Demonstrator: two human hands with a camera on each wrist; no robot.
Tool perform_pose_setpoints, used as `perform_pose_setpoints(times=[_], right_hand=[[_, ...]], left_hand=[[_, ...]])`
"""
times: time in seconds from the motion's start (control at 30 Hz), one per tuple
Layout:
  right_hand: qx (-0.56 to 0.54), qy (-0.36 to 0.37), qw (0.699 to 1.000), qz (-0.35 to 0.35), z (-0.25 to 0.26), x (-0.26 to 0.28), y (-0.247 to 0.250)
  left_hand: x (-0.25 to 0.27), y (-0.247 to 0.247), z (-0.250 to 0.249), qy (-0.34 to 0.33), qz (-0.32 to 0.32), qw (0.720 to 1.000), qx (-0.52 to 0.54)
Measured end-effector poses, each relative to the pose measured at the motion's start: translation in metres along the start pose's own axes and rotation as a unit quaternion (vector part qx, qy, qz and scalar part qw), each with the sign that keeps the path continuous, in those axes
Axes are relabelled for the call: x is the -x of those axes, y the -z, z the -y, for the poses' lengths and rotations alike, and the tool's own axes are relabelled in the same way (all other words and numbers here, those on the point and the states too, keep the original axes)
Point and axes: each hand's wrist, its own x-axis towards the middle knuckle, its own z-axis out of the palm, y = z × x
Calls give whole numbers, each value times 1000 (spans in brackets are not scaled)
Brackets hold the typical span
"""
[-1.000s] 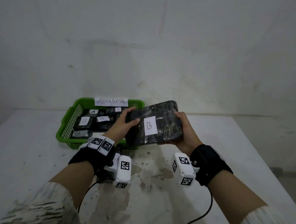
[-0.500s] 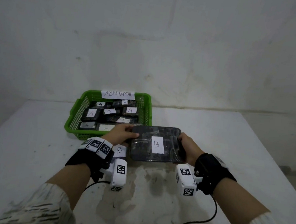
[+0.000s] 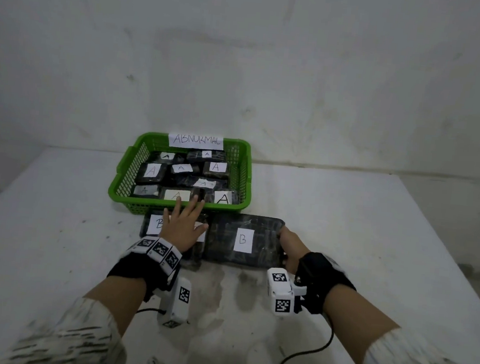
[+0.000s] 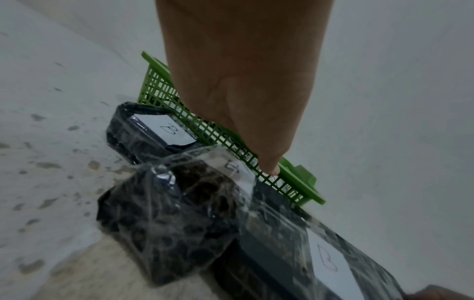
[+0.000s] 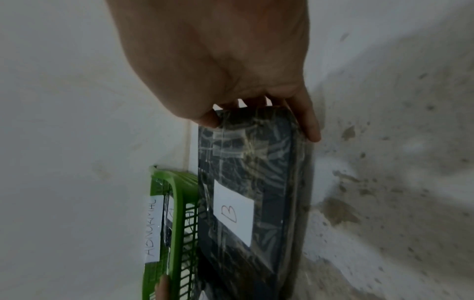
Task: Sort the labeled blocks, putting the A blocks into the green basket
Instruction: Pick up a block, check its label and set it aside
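Observation:
A green basket [image 3: 120, 182] labelled ABNORMAL stands at the back of the table and holds several dark wrapped blocks with A labels [image 3: 215, 167]. In front of it a large wrapped B block [image 3: 243, 239] lies flat on the table. My right hand [image 3: 287, 245] grips its right end, thumb on top and fingers [image 5: 310, 130] round the edge. My left hand [image 3: 183, 220] is open with fingers spread. It lies over two smaller B blocks [image 3: 154, 223] left of the large one, its fingertips reaching the basket's front rim. The left wrist view shows these small B blocks [image 4: 153, 132] below the palm.
The white table [image 3: 346, 221] is stained in the middle, near my wrists. A bare wall rises just behind the basket. The table's right edge [image 3: 443, 245] drops to the floor. Cables trail from both wrist cameras toward me.
The large B block came down from the air onto the table in front of the basket. My left hand let go of it and moved left over the smaller B blocks.

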Motion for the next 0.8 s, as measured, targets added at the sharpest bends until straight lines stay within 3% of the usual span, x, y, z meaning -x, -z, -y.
perform_pose_setpoints(times=[0.4, 0.57, 0.63, 0.7, 0.8], right_hand=[[128, 44, 990, 45, 0, -24, -52], [188, 65, 980, 3, -1, -27, -54], [158, 52, 986, 5, -5, -36, -54], [126, 54, 991, 4, -15, -61, -49], [100, 55, 993, 5, -31, -101, -40]], left_hand=[[3, 4, 2, -14, 12, 1000, -19], [3, 7, 4, -21, 29, 999, 8], [3, 9, 12, -26, 20, 998, 46], [12, 16, 24, -29, 0, 996, 90], [43, 34, 47, -33, -124, 963, 235]])
